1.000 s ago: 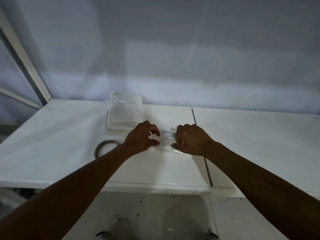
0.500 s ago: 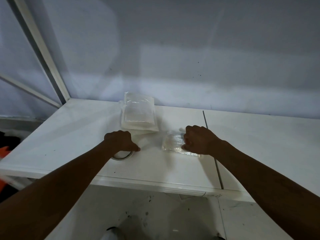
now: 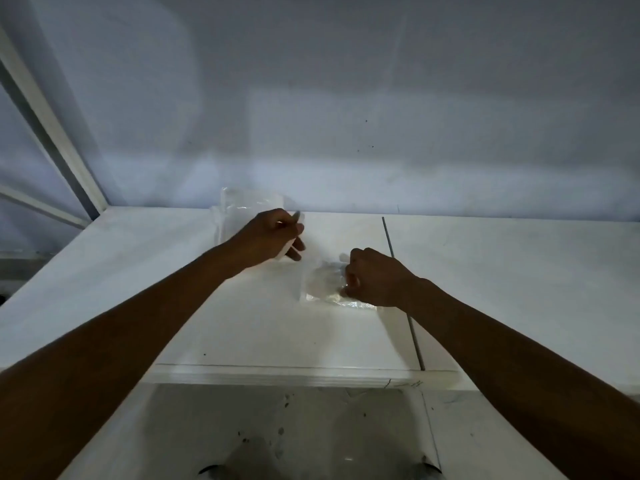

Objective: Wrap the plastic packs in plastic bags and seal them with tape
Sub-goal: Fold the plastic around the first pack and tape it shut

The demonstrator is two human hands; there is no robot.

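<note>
A small plastic pack wrapped in a clear bag (image 3: 323,284) lies on the white table (image 3: 242,334). My right hand (image 3: 375,277) grips its right end with curled fingers and holds it down. Lifted above the table to the pack's left, my left hand (image 3: 268,239) grips the tape roll (image 3: 296,216); only a thin grey arc of the roll shows past the fingers. Behind the left hand, a stack of clear plastic packs and bags (image 3: 242,206) lies near the wall, partly hidden by the hand.
A dark seam (image 3: 403,292) runs front to back across the table just right of my right hand. The wall (image 3: 346,116) rises directly behind the table. A white frame post (image 3: 52,133) slants up at the left. The table's front edge (image 3: 277,374) is close to me.
My left hand left the wrapped pack, went left to the tape roll on the table, picked it up and brought it up toward the pack. My right hand stayed on the pack.
</note>
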